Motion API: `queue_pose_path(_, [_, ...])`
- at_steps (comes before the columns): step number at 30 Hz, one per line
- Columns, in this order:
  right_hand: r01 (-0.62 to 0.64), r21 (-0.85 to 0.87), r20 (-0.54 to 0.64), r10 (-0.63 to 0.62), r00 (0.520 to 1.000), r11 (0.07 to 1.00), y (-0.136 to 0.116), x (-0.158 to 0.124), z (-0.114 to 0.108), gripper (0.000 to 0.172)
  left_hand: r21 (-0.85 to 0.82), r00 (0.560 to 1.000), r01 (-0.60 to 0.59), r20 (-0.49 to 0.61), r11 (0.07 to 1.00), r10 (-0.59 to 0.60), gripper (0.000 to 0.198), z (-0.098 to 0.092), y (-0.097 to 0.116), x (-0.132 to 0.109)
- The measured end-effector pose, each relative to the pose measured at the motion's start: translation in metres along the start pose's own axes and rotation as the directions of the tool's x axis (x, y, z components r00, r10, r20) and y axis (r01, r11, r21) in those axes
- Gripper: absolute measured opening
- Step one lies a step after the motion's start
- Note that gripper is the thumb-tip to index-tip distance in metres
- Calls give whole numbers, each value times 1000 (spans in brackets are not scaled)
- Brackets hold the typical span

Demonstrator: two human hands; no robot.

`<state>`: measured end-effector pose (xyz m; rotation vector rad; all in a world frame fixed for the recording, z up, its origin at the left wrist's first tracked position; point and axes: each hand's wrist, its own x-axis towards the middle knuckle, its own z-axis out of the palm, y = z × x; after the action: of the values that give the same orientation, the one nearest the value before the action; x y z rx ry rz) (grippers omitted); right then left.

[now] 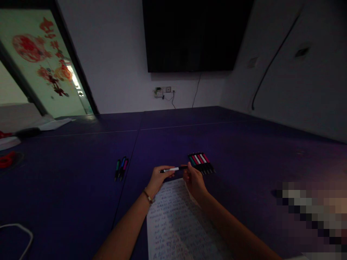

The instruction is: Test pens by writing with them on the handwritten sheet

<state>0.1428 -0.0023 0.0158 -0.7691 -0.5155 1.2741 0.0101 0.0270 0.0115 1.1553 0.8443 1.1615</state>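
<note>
A white and black pen (173, 169) is held level between both hands, above the top edge of a sheet covered in handwriting (170, 216). My left hand (159, 177) pinches its left end, and my right hand (194, 180) grips its dark right end. Just behind my right hand lies a row of several pens (201, 162) side by side, with green, pink and white barrels. To the left of my left hand, three pens (121, 169) in green, blue and pink lie close together.
The purple table (81, 173) reaches to the wall. Red tape (7, 159) and papers (55, 124) lie at the far left, with a white cable (27, 231) below. A blurred, pixelated object (306, 209) is at the right. A dark screen (195, 36) hangs ahead.
</note>
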Motion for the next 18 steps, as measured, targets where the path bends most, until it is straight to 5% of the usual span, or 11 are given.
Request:
queue_pose_path(5, [-10, -23, -9, 10, 1000, 1000, 3, -2, -1, 32, 25, 999, 9, -44, 1000, -8, 20, 3, 1, -3])
queue_pose_path(18, [-14, -31, 5, 14, 1000, 999, 5, -5, 0, 27, -288, 964, 100, -210, 952, -164, 21, 10, -4, 1])
